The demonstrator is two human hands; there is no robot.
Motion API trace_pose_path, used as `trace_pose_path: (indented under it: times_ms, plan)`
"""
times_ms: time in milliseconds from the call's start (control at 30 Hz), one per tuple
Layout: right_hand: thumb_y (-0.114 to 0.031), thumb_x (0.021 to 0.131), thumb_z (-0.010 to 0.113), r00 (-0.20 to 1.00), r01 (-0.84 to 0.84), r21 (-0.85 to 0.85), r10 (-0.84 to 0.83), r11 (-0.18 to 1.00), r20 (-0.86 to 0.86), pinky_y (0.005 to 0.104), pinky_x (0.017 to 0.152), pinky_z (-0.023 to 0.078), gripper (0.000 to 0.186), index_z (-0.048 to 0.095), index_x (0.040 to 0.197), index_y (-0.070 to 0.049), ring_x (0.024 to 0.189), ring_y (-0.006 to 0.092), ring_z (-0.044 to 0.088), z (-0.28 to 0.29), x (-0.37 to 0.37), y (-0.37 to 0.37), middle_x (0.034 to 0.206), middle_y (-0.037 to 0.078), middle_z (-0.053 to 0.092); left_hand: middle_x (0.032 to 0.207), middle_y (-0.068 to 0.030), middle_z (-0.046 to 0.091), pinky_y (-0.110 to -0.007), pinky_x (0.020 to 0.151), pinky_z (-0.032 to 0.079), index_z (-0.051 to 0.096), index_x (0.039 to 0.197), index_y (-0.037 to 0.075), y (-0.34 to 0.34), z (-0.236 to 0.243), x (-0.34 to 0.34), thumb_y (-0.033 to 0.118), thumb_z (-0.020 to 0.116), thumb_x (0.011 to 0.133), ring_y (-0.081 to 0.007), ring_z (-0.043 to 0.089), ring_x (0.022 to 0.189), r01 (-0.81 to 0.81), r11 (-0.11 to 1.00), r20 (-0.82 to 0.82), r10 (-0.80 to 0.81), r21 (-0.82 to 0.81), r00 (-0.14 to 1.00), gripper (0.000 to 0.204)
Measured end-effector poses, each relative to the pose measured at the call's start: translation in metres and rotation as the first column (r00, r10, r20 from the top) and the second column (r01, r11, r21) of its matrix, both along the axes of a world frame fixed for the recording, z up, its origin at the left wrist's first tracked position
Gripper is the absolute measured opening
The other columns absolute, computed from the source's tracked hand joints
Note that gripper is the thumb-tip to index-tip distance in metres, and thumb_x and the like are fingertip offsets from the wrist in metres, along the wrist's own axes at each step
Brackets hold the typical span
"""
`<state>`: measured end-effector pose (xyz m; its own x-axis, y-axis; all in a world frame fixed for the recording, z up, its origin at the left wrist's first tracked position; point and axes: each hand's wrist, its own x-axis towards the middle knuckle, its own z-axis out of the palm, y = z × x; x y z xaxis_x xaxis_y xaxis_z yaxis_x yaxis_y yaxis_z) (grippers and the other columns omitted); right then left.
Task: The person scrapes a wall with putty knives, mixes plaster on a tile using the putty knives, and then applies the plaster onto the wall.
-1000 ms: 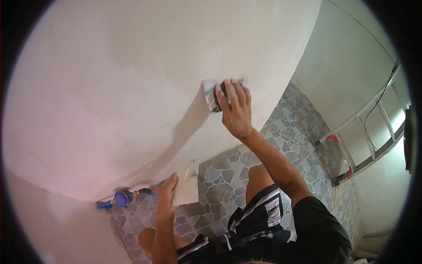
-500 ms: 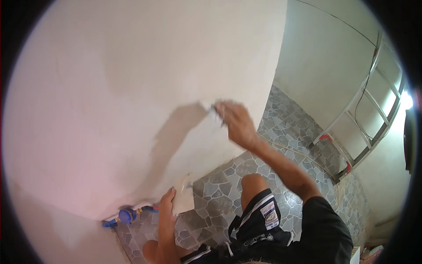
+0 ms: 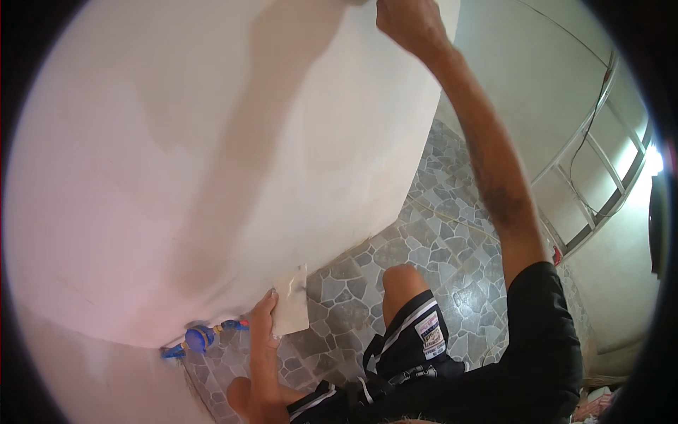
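My right hand (image 3: 409, 25) reaches high on the pale plastered wall (image 3: 141, 120) at the top of the view, closed on the flat scraper (image 3: 357, 2), which is mostly hidden and cut off by the frame's edge. Its arm throws a long shadow down the wall. Low near the wall's foot, my left hand (image 3: 265, 314) grips a flat rectangular plate (image 3: 291, 311) coated with cream paste, its thumb along the near edge.
A blue water meter (image 3: 200, 339) with pipe fittings sits at the wall's base. An aluminium ladder (image 3: 593, 148) with a hanging cable leans at the right. A pale hose (image 3: 452, 220) crosses the stone-patterned floor (image 3: 339, 297). My bent knee (image 3: 401, 279) is near the wall.
My right hand dipped slightly, then swept up the wall to the top edge, the arm now stretched out. My left hand with the plate has shifted only slightly.
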<state>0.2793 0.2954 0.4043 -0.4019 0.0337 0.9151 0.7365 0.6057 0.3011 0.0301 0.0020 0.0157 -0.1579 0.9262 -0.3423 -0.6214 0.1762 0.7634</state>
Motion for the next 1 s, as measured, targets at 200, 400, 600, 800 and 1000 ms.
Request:
trace_pose_path:
  times_ms: [200,400,600,800,1000]
  plan:
    - [0.005,0.071,0.058,0.997,-0.071,0.015,0.071,0.997,-0.009,0.0475,0.099,0.038,0.059,0.058,0.129,-0.009,0.122,0.0328,0.048,-0.174,-0.001,-0.002,0.134,0.014,0.050,0.109,-0.0114,0.065,-0.028,0.078,0.054,0.049,0.132,-0.004,-0.011,-0.003,-0.011,0.021,0.048,0.097,-0.0168,0.066,0.089,0.065,0.998,-0.011,-0.065,0.005,0.998,0.043]
    - [0.003,0.075,0.055,0.996,-0.083,-0.224,0.087,0.971,0.009,0.0555,0.105,0.032,0.057,0.055,0.132,-0.006,0.128,0.0371,0.043,-0.340,0.009,-0.025,0.138,0.017,0.046,0.108,-0.0099,0.066,-0.027,0.076,0.053,0.052,0.129,-0.004,-0.012,0.006,-0.003,0.020,0.049,0.097,-0.0146,0.065,0.088,0.022,0.999,-0.036,-0.023,-0.048,0.999,0.040]
    - [0.004,0.077,0.052,0.987,-0.051,-0.558,0.129,0.828,0.101,0.0527,0.105,0.033,0.058,0.051,0.135,-0.006,0.130,0.0353,0.042,-0.398,0.022,-0.053,0.140,0.017,0.046,0.109,-0.0129,0.065,-0.030,0.078,0.053,0.052,0.128,-0.006,-0.004,0.012,0.003,0.018,0.048,0.096,-0.0182,0.066,0.091,0.017,0.999,-0.060,-0.019,-0.034,0.998,0.039]
    - [0.011,0.077,0.049,0.957,-0.275,-0.638,0.270,0.719,-0.107,0.0431,0.102,0.040,0.057,0.053,0.132,-0.005,0.121,0.0334,0.050,-0.283,0.012,-0.091,0.132,0.015,0.054,0.109,-0.0140,0.065,-0.031,0.081,0.054,0.051,0.128,-0.005,-0.003,0.012,-0.001,0.021,0.046,0.097,-0.0198,0.066,0.092,-0.058,0.995,-0.065,0.053,-0.084,0.996,0.041]
    - [0.011,0.082,0.045,0.861,-0.507,-0.438,0.421,0.742,-0.285,0.0388,0.103,0.043,0.047,0.057,0.126,-0.002,0.120,0.0338,0.053,-0.082,-0.010,-0.105,0.127,0.018,0.058,0.109,-0.0143,0.065,-0.033,0.081,0.055,0.049,0.130,-0.006,0.001,0.004,-0.007,0.020,0.046,0.096,-0.0208,0.067,0.093,0.074,0.997,-0.081,-0.074,0.001,0.994,0.042]
